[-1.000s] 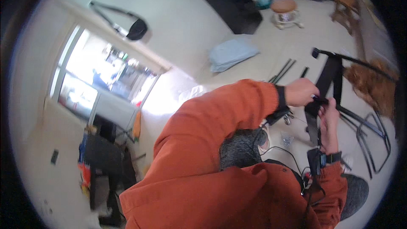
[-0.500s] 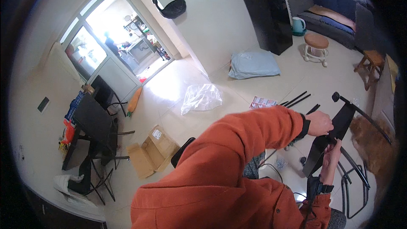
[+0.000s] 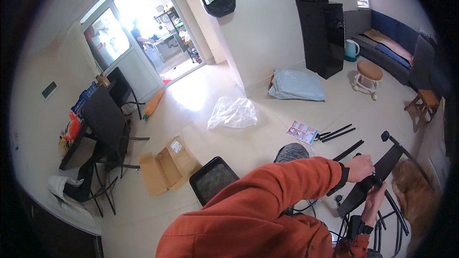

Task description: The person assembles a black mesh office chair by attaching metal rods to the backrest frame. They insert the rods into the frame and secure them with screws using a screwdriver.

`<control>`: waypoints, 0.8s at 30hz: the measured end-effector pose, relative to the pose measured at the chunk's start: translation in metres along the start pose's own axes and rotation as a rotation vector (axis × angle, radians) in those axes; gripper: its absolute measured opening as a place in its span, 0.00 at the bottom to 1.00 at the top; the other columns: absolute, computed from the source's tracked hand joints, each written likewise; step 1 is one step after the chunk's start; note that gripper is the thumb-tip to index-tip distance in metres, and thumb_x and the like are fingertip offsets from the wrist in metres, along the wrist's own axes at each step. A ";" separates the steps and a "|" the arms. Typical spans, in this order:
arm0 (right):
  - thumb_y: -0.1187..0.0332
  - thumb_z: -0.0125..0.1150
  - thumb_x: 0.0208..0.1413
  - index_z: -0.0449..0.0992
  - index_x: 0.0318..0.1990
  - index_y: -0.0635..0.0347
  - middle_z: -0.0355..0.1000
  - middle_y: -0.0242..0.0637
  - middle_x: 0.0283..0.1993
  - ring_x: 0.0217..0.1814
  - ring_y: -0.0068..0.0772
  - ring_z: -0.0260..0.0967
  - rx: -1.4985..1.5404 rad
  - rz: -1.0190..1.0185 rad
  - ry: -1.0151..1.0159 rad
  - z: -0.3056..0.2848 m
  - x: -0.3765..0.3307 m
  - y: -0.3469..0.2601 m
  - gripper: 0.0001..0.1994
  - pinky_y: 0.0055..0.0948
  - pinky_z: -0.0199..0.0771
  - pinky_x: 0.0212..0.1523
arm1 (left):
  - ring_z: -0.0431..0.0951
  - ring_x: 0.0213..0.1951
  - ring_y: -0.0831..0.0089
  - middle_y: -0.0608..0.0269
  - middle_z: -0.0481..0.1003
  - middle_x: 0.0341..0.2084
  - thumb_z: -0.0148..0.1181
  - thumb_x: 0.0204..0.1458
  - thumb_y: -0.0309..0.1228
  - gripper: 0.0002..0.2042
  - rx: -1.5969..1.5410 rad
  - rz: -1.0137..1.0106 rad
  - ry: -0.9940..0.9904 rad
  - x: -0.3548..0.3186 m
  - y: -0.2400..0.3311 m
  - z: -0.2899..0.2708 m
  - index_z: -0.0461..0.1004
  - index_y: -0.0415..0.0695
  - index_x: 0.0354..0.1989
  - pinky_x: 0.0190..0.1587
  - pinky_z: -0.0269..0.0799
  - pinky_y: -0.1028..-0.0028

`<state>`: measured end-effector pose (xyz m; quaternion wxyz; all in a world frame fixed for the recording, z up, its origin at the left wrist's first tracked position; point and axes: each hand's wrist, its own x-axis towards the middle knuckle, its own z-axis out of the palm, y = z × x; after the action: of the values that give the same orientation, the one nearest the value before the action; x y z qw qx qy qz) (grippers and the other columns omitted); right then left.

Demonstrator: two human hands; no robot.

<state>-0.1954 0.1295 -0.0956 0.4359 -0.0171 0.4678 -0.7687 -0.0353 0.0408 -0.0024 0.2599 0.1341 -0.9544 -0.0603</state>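
Black flat chair part (image 3: pixel 370 181) at lower right of frame, gripped by both hands: left hand (image 3: pixel 359 167) fingers wrapped over top, right hand (image 3: pixel 373 204) clasping from below. Assembly looks partial: loose black rods (image 3: pixel 337 134), instruction leaflet (image 3: pixel 302 132), seat pad (image 3: pixel 213 179) unattached on floor.

You hold a flat black chair part (image 3: pixel 377 174), long and narrow, tilted up toward the right over the floor, gripped at its middle.
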 end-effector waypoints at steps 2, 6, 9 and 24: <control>0.52 0.52 0.54 0.70 0.36 0.51 0.64 0.21 0.23 0.24 0.14 0.57 -0.010 0.005 -0.013 0.003 -0.004 -0.003 0.13 0.19 0.55 0.25 | 0.70 0.38 0.65 0.63 0.74 0.27 0.57 0.43 0.32 0.07 0.007 -0.003 -0.015 -0.002 0.001 0.000 0.73 0.43 0.27 0.41 0.65 0.68; 0.53 0.52 0.54 0.69 0.34 0.50 0.64 0.21 0.23 0.24 0.14 0.57 -0.035 -0.019 -0.068 0.004 -0.010 -0.007 0.12 0.18 0.55 0.25 | 0.70 0.38 0.64 0.62 0.74 0.28 0.57 0.43 0.32 0.07 0.007 -0.021 0.039 -0.009 0.002 0.001 0.73 0.43 0.28 0.42 0.63 0.67; 0.53 0.52 0.54 0.68 0.35 0.51 0.64 0.21 0.24 0.24 0.14 0.58 -0.046 -0.010 -0.125 -0.001 -0.008 -0.007 0.12 0.17 0.55 0.26 | 0.70 0.38 0.65 0.63 0.74 0.27 0.56 0.44 0.32 0.06 -0.029 -0.032 0.049 -0.009 0.001 0.004 0.73 0.44 0.27 0.42 0.62 0.67; 0.49 0.53 0.53 0.71 0.35 0.52 0.67 0.23 0.25 0.25 0.16 0.61 -0.055 0.091 -0.085 -0.002 -0.010 -0.016 0.16 0.15 0.61 0.24 | 0.72 0.30 0.63 0.60 0.74 0.21 0.52 0.41 0.30 0.05 -0.002 -0.083 0.036 0.003 -0.004 0.021 0.74 0.46 0.20 0.37 0.62 0.66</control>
<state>-0.2007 0.1406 -0.0819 0.4890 -0.0406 0.4703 -0.7335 -0.0473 0.0368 -0.0201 0.2746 0.1745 -0.9430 -0.0694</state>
